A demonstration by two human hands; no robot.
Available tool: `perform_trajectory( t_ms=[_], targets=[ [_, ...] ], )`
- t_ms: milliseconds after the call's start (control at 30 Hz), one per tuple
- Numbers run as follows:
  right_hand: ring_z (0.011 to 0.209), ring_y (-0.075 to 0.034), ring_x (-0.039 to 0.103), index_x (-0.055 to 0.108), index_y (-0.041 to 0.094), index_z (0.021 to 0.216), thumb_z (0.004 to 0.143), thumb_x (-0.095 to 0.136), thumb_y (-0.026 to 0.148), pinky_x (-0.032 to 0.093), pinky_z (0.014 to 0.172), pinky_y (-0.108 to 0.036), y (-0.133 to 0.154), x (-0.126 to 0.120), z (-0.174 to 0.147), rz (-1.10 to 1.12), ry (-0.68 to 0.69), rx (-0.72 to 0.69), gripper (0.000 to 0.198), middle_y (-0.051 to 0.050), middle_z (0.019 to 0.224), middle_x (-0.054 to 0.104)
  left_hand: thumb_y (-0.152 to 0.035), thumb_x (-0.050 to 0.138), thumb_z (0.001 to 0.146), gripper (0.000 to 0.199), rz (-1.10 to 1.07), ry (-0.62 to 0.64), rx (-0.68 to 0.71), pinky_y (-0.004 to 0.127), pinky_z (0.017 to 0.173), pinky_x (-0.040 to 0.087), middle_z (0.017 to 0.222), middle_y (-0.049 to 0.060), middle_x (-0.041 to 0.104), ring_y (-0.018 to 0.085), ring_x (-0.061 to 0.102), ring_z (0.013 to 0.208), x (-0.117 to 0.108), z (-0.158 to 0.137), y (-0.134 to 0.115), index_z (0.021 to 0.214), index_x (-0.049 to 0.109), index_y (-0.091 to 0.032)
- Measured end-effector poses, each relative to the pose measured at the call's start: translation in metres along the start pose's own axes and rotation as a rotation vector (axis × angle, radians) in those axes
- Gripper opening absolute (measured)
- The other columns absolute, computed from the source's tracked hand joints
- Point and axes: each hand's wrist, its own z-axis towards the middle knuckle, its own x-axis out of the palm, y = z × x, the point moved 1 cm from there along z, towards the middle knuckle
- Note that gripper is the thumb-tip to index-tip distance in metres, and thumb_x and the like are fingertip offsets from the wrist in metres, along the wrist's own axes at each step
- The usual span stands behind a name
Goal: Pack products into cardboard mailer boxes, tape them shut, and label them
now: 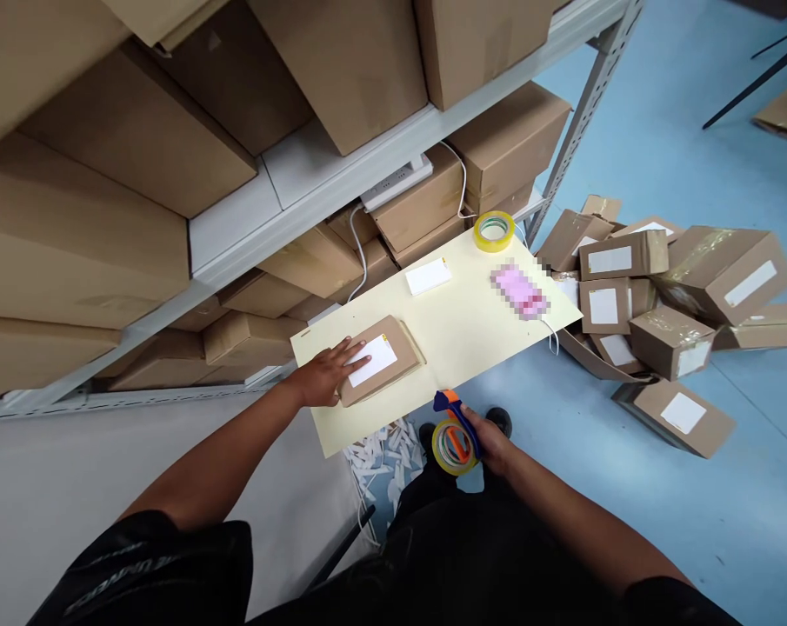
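Observation:
On the cream tabletop (pixel 471 322) lies a flat cardboard box (pixel 403 365) with a white label (pixel 372 360) on its upper face. My left hand (pixel 328 374) rests on the box's left end, fingers stretched out and reaching onto the label. Off the table's front edge, my right hand (pixel 490 439) is closed round the handle of a blue and orange tape dispenser (pixel 446 402), which carries a roll of clear yellowish tape (pixel 442 452). Part of the right hand's fingers is hidden behind the dispenser.
A stack of labels (pixel 428 276), a tape roll (pixel 494 231) and a blurred pink object (pixel 520 289) lie on the table. Shelves (pixel 393 174) with cardboard boxes rise behind. Labelled parcels (pixel 683 413) are heaped on the floor at right; paper scraps (pixel 383 456) lie below the table.

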Motion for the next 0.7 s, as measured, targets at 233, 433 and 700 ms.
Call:
perform_trajectory(
  t_ms=[233, 433, 700],
  targets=[
    [0.088, -0.026, 0.077, 0.073, 0.017, 0.102, 0.090, 0.065, 0.067, 0.063, 0.080, -0.038, 0.011, 0.003, -0.003, 0.018, -0.010, 0.037, 0.051, -0.011, 0.091, 0.080, -0.047, 0.087, 0.065, 0.118, -0.032, -0.021, -0.087, 0.050, 0.121, 0.030, 0.175, 0.003, 0.010, 0.041, 0.016, 0.157, 0.015, 0.003, -0.007, 0.165, 0.024, -0.037],
    [0.089, -0.023, 0.076, 0.073, 0.018, 0.105, 0.095, 0.058, 0.065, 0.063, 0.085, -0.038, 0.059, 0.014, 0.022, 0.026, 0.017, 0.017, 0.050, -0.009, 0.103, 0.079, -0.063, 0.088, 0.058, 0.128, -0.163, -0.198, -0.353, 0.050, 0.109, 0.044, 0.174, 0.004, 0.017, 0.042, 0.036, 0.145, 0.025, 0.005, -0.058, 0.165, 0.024, -0.035],
    [0.085, -0.021, 0.075, 0.071, 0.016, 0.107, 0.095, 0.060, 0.064, 0.063, 0.086, -0.040, 0.142, 0.028, 0.060, -0.103, 0.091, 0.009, 0.051, -0.010, 0.100, 0.079, -0.081, 0.077, 0.061, 0.127, -0.332, -0.339, -0.683, 0.048, 0.106, 0.046, 0.172, 0.008, 0.022, 0.042, 0.042, 0.138, 0.021, 0.035, -0.121, 0.165, 0.025, -0.030]
  ],
)
